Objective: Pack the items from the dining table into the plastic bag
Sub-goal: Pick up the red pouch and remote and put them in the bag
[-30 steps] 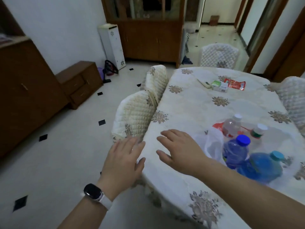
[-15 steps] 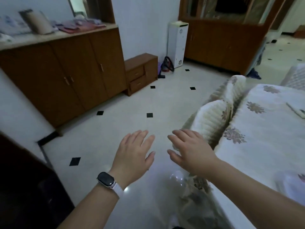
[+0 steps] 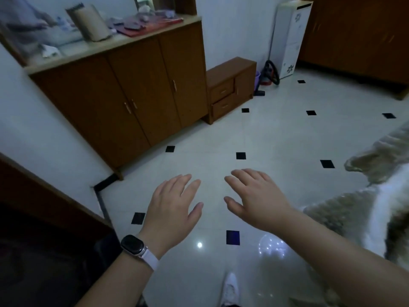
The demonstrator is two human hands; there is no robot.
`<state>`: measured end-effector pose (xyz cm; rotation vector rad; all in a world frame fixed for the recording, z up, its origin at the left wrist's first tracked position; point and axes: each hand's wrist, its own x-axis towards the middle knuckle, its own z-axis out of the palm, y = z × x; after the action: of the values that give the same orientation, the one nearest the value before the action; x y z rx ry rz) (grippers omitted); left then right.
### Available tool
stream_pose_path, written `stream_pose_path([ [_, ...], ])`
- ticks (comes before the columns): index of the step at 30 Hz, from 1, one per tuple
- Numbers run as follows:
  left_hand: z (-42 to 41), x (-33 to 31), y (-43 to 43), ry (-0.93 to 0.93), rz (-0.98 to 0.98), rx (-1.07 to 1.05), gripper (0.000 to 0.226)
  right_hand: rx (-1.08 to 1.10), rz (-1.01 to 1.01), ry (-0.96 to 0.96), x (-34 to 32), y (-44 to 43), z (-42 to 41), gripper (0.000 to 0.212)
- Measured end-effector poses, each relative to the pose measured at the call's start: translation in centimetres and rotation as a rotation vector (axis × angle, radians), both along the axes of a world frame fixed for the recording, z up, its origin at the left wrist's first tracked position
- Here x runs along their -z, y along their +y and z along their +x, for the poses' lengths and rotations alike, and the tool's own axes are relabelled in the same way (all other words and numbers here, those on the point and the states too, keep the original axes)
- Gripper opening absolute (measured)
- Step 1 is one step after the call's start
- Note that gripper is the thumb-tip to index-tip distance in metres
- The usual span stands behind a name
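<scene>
Both my hands hover palm-down over the white tiled floor, fingers straight and spread, holding nothing. My left hand [image 3: 174,209], with a dark watch on a pale strap at the wrist, is at lower centre. My right hand [image 3: 254,196] is just to its right. The dining table, the plastic bag and the bottles are out of view; only a blurred quilted chair cover [image 3: 380,165] and a cloth edge [image 3: 354,216] show at the right border.
A long brown sideboard [image 3: 132,94] with clutter on top lines the left wall. A small drawer cabinet [image 3: 230,87] and a white appliance [image 3: 290,36] stand further back. Dark furniture [image 3: 39,251] fills the lower left. My white shoe [image 3: 230,289] shows at the bottom.
The view has swung left, away from the table. The bag and bottles have left the view, and the sideboard has come in. Both hands stay open in front of me.
</scene>
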<state>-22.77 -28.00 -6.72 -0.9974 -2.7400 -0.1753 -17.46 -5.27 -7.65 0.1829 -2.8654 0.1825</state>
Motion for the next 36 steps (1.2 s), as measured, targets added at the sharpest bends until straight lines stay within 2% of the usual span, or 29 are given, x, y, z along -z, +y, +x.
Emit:
stream_pose_path([
  [12,-18.2,-1.7,1.2,0.033,0.02,0.022,0.051,0.02,-0.012,0.036,-1.5,1.2,-17.5,0.044],
  [19,-31.1,0.5,3.4,0.024,0.111,0.193,0.048,0.192,0.028,0.012,-0.8,2.8,-27.1,0.046],
  [25,-43.8,-0.1,5.8,0.03,0.186,0.336,0.048,0.373,0.079,0.031,-2.7,3.0,-35.8,0.045],
  [30,-50.4,-0.8,11.7,0.033,0.246,0.516,0.047,0.554,0.098,0.062,-3.8,6.2,-38.4,0.046],
  [36,-53.4,-0.3,21.6,0.005,0.256,0.709,0.047,0.757,0.101,0.062,-2.6,13.1,-38.1,0.047],
])
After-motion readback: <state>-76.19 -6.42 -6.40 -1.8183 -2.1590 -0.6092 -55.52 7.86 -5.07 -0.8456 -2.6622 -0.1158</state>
